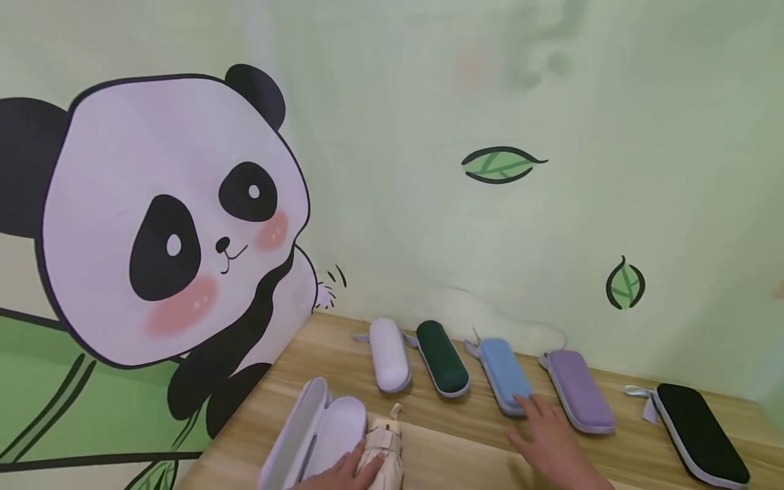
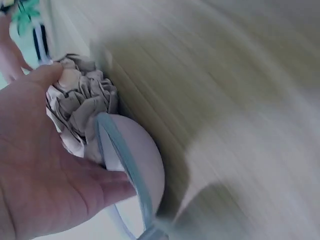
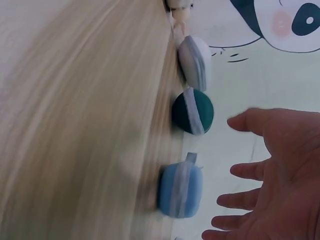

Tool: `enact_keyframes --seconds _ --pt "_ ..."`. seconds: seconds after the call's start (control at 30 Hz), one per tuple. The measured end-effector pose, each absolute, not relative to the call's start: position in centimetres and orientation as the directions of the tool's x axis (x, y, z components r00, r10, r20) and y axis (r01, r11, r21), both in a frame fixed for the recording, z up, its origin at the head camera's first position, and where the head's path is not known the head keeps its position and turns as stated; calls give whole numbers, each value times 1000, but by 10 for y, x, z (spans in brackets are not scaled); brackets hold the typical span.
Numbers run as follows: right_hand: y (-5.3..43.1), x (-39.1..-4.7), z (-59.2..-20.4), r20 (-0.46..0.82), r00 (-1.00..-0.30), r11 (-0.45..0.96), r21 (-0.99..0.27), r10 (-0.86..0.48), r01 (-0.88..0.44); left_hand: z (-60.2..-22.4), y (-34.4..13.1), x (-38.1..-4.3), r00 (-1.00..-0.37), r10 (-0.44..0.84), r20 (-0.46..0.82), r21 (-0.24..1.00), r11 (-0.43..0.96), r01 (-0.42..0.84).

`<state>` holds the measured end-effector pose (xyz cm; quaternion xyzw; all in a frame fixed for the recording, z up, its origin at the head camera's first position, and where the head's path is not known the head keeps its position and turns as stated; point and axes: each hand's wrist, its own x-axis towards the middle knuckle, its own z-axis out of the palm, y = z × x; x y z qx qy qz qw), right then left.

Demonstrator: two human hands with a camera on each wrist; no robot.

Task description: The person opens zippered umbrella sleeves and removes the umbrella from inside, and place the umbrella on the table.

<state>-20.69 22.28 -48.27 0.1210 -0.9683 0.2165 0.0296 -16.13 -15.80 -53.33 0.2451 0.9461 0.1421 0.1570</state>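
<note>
In the head view my left hand (image 1: pixel 343 471) is at the bottom, between an open white zip case (image 1: pixel 343 418) and a crumpled beige cloth bag (image 1: pixel 387 449). The left wrist view shows my left thumb (image 2: pixel 47 74) against the gathered cloth bag (image 2: pixel 87 107) while other fingers reach inside the rim of the zip case (image 2: pixel 147 155). My right hand (image 1: pixel 548 435) has its fingers spread near the front end of a closed light-blue case (image 1: pixel 503 374). In the right wrist view nothing is between the right hand's (image 3: pixel 280 175) straight fingers, near the blue case (image 3: pixel 181 190).
Closed cases stand in a row along the wall: white (image 1: pixel 389 355), dark green (image 1: pixel 442 357), purple (image 1: pixel 578 391) and black (image 1: pixel 701 432). All lie on a wooden table (image 1: pixel 465 442). A panda mural (image 1: pixel 177 150) covers the wall at left.
</note>
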Motion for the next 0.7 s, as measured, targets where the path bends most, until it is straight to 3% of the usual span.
enact_keyframes --seconds 0.1,0.17,0.37,0.7 --pt "224 -207 -479 129 -967 878 -406 -218 -252 -518 -195 -178 -791 522 -319 356 839 411" --pt "224 -207 -477 117 -970 871 -425 -215 -244 -508 -210 -188 -804 489 -339 354 858 373" --pt "218 -210 -479 66 -972 850 -474 -227 -230 -494 -243 -235 -866 412 -282 384 876 291" --pt "209 -213 -480 7 -976 852 -486 -219 -195 -506 -258 -322 -870 450 -202 435 837 331"
